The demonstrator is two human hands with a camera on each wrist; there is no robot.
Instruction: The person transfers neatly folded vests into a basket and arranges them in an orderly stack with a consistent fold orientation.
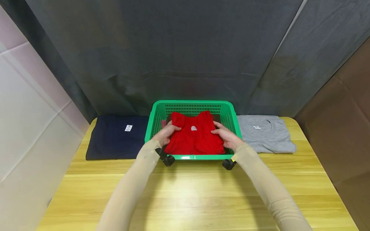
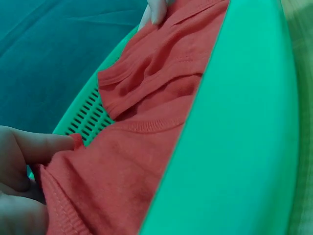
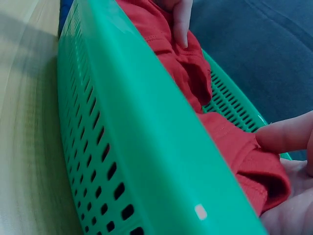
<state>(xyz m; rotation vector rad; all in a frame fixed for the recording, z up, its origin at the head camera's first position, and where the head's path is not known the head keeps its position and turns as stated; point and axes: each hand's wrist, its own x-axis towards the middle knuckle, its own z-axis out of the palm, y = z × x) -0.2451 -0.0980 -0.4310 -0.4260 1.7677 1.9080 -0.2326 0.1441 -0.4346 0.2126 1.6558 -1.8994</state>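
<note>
Both sleeves reached to the green basket (image 1: 157,110); my left hand (image 1: 165,134) and right hand (image 1: 228,136) pinched the red shirt (image 1: 194,139) inside it. I judged an even, level grip best.

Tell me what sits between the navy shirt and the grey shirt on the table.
In the head view the green basket stands between the navy shirt and the grey shirt, with the red shirt inside, gripped by the left hand and right hand.
</note>
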